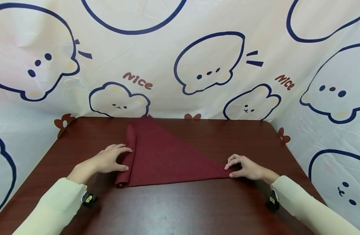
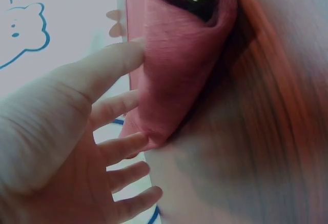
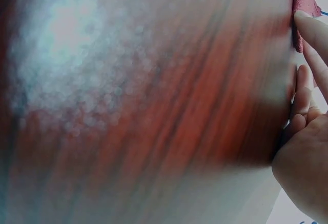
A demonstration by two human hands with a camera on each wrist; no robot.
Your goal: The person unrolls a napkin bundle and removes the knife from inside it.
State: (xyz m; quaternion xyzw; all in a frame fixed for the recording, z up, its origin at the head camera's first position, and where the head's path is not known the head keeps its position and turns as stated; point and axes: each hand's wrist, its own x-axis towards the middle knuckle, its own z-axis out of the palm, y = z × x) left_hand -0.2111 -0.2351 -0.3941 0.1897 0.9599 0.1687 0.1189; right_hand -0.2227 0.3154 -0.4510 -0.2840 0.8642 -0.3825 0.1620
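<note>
Watching remotely, I saw the left hand (image 1: 110,159) relaxed, touching the rolled edge (image 1: 131,137) of a matte maroon cloth (image 1: 168,156); the fabric narrowed rightward across the glossy, wood-grained table (image 1: 180,209) to a corner (image 1: 222,171), where the right hand (image 1: 246,168) touched it, whether pinching I couldn't tell.

— What can be seen behind the worktop (image 1: 171,212)?
— A pale sheet (image 1: 156,62), printed with navy-outlined cartoon figures (image 1: 209,62); "Nice" lettering (image 1: 137,80) is repeated in brown.
— And at the far edge?
— A brown printed flower (image 1: 192,116) is partly hidden there.
</note>
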